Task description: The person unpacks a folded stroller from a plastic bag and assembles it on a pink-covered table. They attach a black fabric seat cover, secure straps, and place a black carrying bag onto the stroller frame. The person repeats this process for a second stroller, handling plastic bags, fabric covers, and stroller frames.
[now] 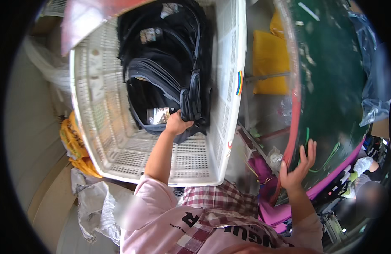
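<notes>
A white perforated plastic basket [230,131] stands in front of me, and several black fabric bag pieces with grey piping [161,86] are stacked in it. My left hand [178,123] reaches into the basket and is closed on the near edge of a black bag piece, beside a shiny printed label [158,115]. Part of its fingers is hidden by the fabric. On the right, my right hand [298,167] lies with fingers spread on the red rim of a green-topped table [331,84]. Nothing is held in it.
Thin green strips [326,157] lie on the table near my right hand. Yellow material [269,61] is between basket and table. A yellow sack [79,144] and crumpled silvery sheeting [96,203] lie left of the basket. Another person [365,186] is at the far right.
</notes>
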`<action>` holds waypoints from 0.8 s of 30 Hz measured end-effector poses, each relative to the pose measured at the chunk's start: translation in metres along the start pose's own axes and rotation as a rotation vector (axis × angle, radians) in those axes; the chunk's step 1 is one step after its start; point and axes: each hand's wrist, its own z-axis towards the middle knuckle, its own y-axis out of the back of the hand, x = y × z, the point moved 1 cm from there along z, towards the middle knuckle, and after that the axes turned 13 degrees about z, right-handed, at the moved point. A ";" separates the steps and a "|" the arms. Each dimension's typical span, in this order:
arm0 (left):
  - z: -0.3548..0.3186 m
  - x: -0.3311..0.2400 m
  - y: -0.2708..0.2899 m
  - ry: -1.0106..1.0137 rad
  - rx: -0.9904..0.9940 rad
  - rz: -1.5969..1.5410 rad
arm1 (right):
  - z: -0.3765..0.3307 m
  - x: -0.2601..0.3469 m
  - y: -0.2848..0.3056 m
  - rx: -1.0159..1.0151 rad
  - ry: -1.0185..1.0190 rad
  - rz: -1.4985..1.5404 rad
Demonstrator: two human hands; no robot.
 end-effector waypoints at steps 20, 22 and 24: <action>-0.451 -0.186 0.009 -0.484 -0.162 -0.497 | -0.198 0.087 0.048 -0.104 0.094 1.376; -0.468 -0.183 -0.024 -0.533 -0.218 -0.288 | -0.246 0.079 0.059 -0.168 0.112 1.156; -0.510 -0.229 -0.038 -0.509 -0.156 -0.029 | -0.291 0.068 0.061 -0.238 0.133 0.979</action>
